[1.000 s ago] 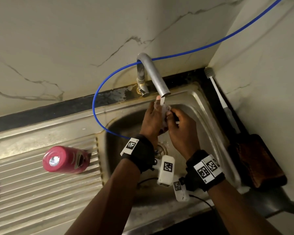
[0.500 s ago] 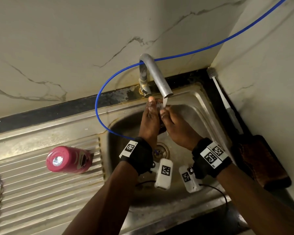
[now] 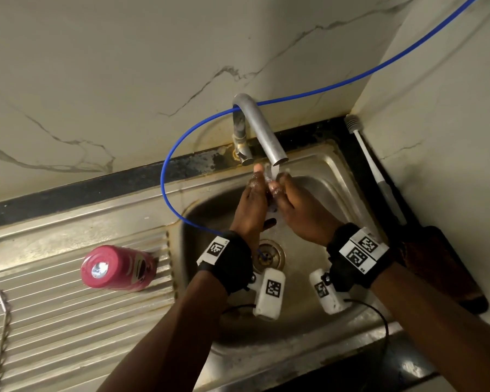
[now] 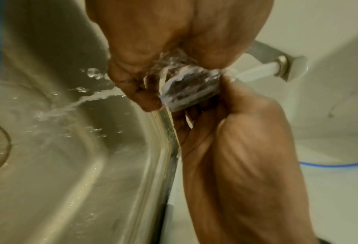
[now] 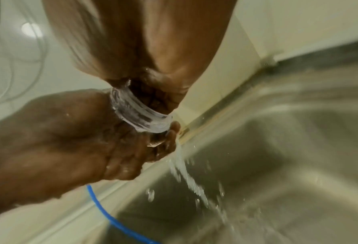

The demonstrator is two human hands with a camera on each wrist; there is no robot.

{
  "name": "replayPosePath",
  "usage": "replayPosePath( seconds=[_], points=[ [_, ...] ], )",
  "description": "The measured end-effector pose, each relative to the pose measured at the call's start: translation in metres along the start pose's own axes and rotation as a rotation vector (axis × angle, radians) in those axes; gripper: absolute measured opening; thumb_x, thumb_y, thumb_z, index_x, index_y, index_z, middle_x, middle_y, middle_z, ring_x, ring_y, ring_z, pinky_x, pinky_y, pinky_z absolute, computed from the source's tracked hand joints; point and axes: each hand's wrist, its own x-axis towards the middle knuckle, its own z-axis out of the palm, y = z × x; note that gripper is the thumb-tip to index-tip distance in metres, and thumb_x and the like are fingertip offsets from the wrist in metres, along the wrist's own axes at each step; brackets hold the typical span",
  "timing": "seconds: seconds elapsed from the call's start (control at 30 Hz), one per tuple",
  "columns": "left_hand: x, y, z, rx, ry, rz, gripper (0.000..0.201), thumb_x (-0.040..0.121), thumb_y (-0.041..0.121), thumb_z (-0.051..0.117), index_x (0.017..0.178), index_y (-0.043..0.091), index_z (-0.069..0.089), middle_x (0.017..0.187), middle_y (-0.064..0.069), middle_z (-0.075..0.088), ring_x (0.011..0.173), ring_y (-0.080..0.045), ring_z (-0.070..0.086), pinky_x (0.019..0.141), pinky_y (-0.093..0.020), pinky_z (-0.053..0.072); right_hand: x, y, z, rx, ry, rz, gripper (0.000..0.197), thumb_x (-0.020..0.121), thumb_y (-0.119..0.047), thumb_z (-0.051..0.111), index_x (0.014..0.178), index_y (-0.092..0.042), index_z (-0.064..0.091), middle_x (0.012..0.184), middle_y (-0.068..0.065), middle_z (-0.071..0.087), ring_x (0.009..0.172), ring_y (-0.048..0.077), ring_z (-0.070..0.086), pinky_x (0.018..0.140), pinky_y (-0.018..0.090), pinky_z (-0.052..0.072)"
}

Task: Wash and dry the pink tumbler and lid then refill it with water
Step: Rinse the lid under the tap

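The pink tumbler (image 3: 116, 268) stands upside down on the ribbed drainboard, left of the sink bowl. Both hands are up under the tap spout (image 3: 277, 158), where water runs. The left hand (image 3: 259, 179) and the right hand (image 3: 277, 185) hold the clear, ridged lid (image 3: 270, 176) between them in the stream. In the wrist views the lid (image 4: 189, 90) (image 5: 141, 115) is wet, with fingers of both hands curled round it, and water (image 5: 186, 173) spills off it into the bowl.
The steel sink (image 3: 337, 176) has its drain (image 3: 268, 254) below the hands. A blue hose (image 3: 167, 193) loops from the wall into the bowl. A white-handled brush (image 3: 371, 165) and a dark board (image 3: 441, 264) lie at the right. A thin metal rod (image 3: 2, 321) lies far left.
Both hands have risen with the lid to just under the spout. The right wrist has swung out to the right. The tumbler has not moved.
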Motion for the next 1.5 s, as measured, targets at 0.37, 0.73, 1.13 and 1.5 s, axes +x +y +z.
replayPosePath(
  seconds=[0.37,0.73,1.13,1.5],
  points=[
    [0.002,0.007,0.005,0.083,-0.004,-0.035,0.070,0.110,0.068,0.017,0.110,0.021,0.068,0.100,-0.007,0.074,0.091,-0.023,0.066,0.076,-0.034,0.052,-0.007,-0.004,0.018,0.022,0.208,-0.050,0.029,0.112,-0.028,0.035,0.103,-0.015,0.060,0.084,-0.003,0.071,0.077,0.001,0.071,0.066,0.019,0.055],
    [0.008,0.006,0.001,0.021,0.037,-0.085,0.075,0.110,0.069,0.019,0.110,0.011,0.067,0.099,-0.016,0.063,0.086,-0.028,0.054,0.073,-0.037,0.044,-0.003,-0.005,0.011,0.077,0.025,0.014,0.022,0.112,-0.031,0.035,0.113,-0.019,0.053,0.093,-0.004,0.066,0.079,-0.003,0.065,0.069,0.016,0.051],
    [0.002,0.010,0.006,0.073,0.026,-0.007,0.059,0.114,0.059,0.019,0.111,0.020,0.063,0.098,-0.012,0.064,0.081,-0.023,0.054,0.064,-0.032,0.041,-0.003,-0.008,0.006,0.109,0.008,0.073,0.029,0.112,-0.035,0.031,0.118,-0.017,0.052,0.098,-0.002,0.065,0.087,0.001,0.066,0.079,0.028,0.055],
    [0.009,-0.011,0.003,0.190,0.071,0.176,0.052,0.111,0.064,0.027,0.126,0.026,0.059,0.099,-0.009,0.072,0.073,-0.009,0.069,0.061,-0.029,0.054,0.007,-0.018,0.006,0.227,0.139,0.194,0.039,0.109,-0.037,0.040,0.109,-0.007,0.064,0.095,0.017,0.073,0.089,0.031,0.071,0.078,0.050,0.059]
  ],
)
